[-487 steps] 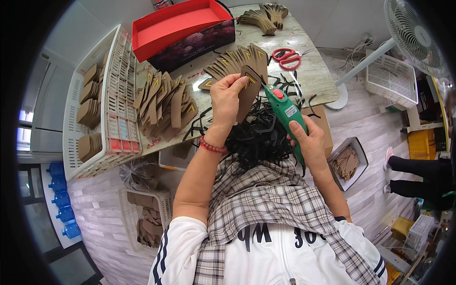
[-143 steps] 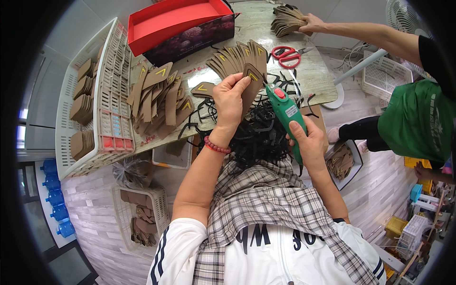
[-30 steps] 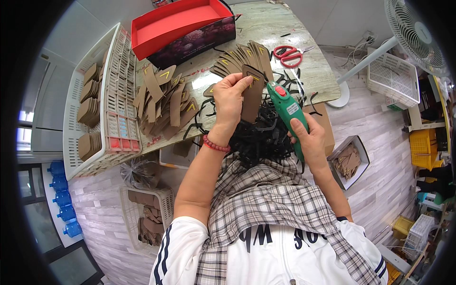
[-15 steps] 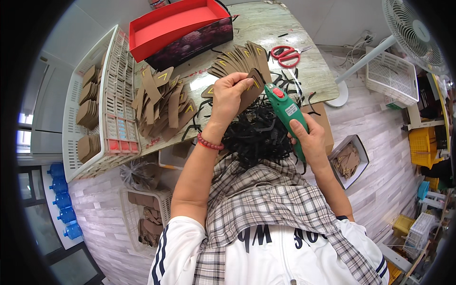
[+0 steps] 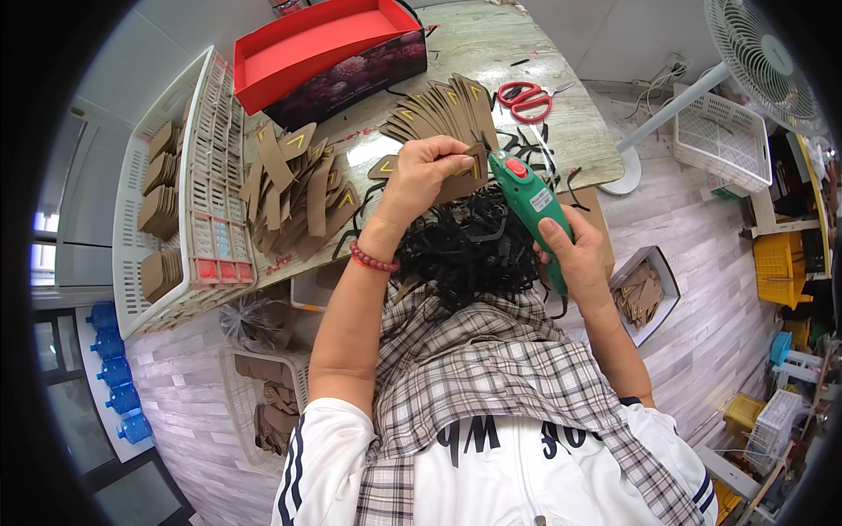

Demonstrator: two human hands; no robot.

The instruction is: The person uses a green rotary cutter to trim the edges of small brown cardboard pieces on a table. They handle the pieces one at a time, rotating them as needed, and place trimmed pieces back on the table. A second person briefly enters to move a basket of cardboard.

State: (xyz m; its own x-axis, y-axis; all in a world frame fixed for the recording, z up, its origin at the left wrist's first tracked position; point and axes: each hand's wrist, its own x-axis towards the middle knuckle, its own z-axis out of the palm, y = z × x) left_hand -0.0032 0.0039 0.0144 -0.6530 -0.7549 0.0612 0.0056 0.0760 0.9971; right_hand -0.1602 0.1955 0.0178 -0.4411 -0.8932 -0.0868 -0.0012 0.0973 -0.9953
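My left hand (image 5: 419, 175) pinches a flat brown piece (image 5: 467, 181) with a yellow mark, between thumb and fingers. My right hand (image 5: 574, 252) is wrapped round a green handheld electric cutter (image 5: 532, 203) with a red button. The cutter's tip is right at the edge of the brown piece; whether they touch I cannot tell. Beneath both hands lies a heap of black strips (image 5: 469, 250), partly on the checked apron (image 5: 491, 368). Beyond my left hand, similar brown pieces (image 5: 449, 107) are fanned out on the table, and a looser pile of brown pieces (image 5: 303, 188) lies to the left.
At the table's far side stand a red-lined box (image 5: 338, 83) and red-handled scissors (image 5: 526, 103). A white plastic basket (image 5: 197, 215) with stacked brown pieces is on the left. On the floor are an open box (image 5: 645, 294), another basket (image 5: 237, 386) and a standing fan (image 5: 693, 101).
The brown piece in my left hand has turned and dropped slightly, now lying flatter by the cutter's tip. My left wrist has shifted a little left. The right hand is nearly still.
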